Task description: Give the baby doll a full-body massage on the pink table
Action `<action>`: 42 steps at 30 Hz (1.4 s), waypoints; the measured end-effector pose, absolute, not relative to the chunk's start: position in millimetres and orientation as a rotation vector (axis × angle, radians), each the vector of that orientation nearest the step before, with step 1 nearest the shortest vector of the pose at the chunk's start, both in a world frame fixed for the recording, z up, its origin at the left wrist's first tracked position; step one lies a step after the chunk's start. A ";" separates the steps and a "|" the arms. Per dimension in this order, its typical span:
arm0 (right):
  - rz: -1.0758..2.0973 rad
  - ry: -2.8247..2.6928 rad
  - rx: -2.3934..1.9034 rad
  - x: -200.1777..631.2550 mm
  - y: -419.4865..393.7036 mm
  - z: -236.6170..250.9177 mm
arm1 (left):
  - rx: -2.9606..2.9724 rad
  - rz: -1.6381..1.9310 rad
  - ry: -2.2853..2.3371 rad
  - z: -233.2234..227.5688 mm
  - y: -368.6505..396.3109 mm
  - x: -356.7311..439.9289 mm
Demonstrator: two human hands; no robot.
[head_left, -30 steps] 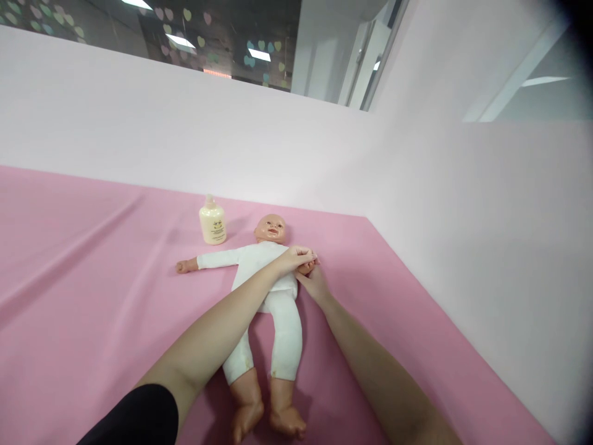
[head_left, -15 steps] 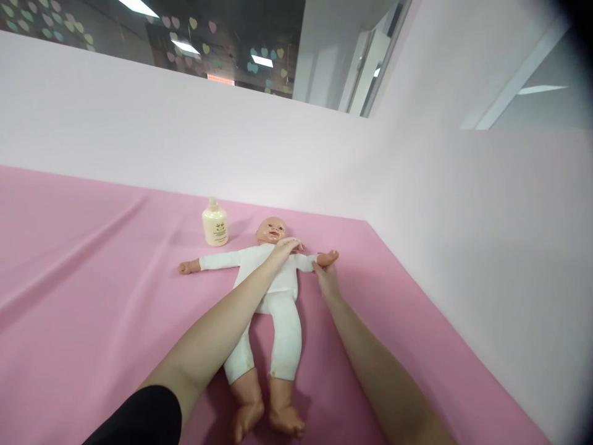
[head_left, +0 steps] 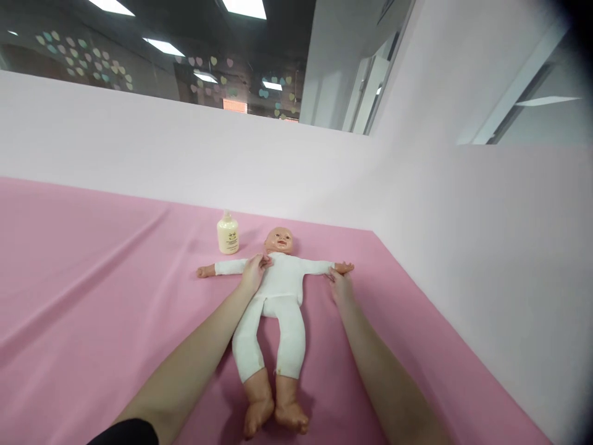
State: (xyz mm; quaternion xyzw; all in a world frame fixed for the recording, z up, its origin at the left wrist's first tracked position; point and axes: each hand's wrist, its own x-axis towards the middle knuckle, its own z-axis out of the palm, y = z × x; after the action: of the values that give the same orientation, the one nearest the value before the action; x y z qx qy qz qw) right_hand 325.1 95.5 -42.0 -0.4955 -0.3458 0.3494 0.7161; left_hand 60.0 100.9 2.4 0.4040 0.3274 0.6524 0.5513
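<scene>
A baby doll (head_left: 285,281) in a white cloth bodysuit lies face up on the pink mat, arms spread and bare feet towards me. My left hand (head_left: 255,272) rests at the doll's chest and shoulder on the left side, its fingers extended and lying against the cloth rather than wrapped round it. At the doll's other arm, my right hand (head_left: 341,285) grips the wrist from below, with thumb and fingers at the sleeve's end. The doll's small hand shows above my fingers. My right fingertips are partly hidden.
A cream-coloured pump bottle (head_left: 228,236) stands on the pink mat (head_left: 115,296), left of the doll's head. White walls (head_left: 185,154) border the mat at the back and right. Above the back wall is a window (head_left: 162,74) with heart stickers.
My left hand has moved left, from the doll's upper chest and far shoulder to the near-left shoulder. My right hand stays at the doll's wrist. The view has tilted upward slightly.
</scene>
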 end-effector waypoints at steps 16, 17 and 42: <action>0.560 -0.733 -1.230 314.1 85.1 -37.3 | 0.400 1.222 0.885 -6.7 76.8 7.9; 0.529 -0.766 -1.281 313.1 84.6 -37.2 | 0.362 1.155 0.867 -4.2 77.1 1.7; 0.116 -1.470 -1.575 293.9 79.0 -46.7 | 0.450 1.750 0.831 -5.4 104.7 -47.3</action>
State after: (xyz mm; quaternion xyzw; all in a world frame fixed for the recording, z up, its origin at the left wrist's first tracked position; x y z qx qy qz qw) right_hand 293.9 79.0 -46.7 -0.6434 -0.6005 0.0474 0.4724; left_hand -47.3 104.7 -5.4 0.1896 0.3502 0.7379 0.5449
